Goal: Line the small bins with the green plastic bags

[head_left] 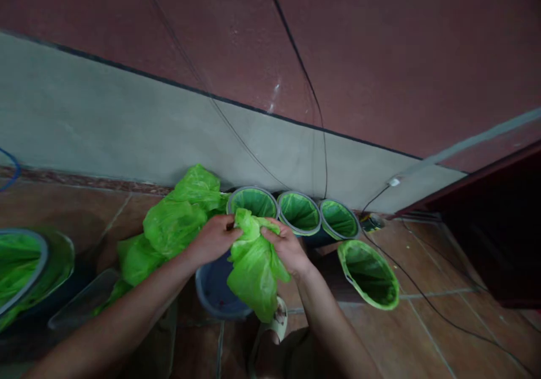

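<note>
Between my two hands hangs a green plastic bag point(256, 272), its gathered top pinched in the fingers. My left hand point(214, 237) is closed on the bag's upper left edge. On the other side my right hand point(287, 248) grips the upper right edge. Below and left of the bag stands a blue bin point(217, 291) with no liner showing. Behind my hands, a lined bin point(253, 199) stands against the wall. Full-looking green bags point(173, 221) lie heaped beside my left forearm.
Two more lined bins point(300, 212) point(339, 219) line the wall, and another lined bin point(367, 274) stands nearer on the right. At far left is a bin with a grey rim point(40, 255). A black cable point(422, 305) crosses the tiled floor. A can point(372, 221) lies by the wall.
</note>
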Motion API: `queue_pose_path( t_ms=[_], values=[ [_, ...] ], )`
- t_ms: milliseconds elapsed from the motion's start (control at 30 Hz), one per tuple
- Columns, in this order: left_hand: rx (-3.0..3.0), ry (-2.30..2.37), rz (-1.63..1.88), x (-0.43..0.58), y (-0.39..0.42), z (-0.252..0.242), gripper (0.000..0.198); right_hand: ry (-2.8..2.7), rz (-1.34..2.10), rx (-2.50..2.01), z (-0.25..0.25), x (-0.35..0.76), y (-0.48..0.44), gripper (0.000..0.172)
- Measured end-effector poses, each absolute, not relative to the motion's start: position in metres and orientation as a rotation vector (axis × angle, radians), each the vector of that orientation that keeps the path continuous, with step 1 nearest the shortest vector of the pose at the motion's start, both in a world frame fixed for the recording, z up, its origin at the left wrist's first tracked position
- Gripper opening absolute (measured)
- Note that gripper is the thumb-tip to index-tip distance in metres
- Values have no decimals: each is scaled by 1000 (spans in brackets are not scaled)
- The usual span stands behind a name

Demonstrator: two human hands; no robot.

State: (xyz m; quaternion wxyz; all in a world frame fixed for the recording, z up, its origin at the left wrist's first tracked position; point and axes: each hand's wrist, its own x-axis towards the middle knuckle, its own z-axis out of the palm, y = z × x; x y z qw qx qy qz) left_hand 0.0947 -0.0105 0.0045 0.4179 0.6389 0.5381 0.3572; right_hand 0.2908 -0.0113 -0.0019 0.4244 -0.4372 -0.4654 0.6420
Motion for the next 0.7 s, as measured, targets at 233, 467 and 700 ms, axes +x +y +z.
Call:
queue_pose_path(
  t_ms=[233, 467, 700],
  values=[
    [1455, 1511, 927, 66, -3, -18, 22, -1582, 824, -1516, -46, 364, -15, 25],
    [1499, 1609, 911, 51, 0, -18, 23, -1557, 397, -1968, -55, 413, 0, 31],
    [1534, 1611, 1048, 54, 6, -18, 25, -1580, 568, -1439, -47, 371, -2, 38]
  ],
)
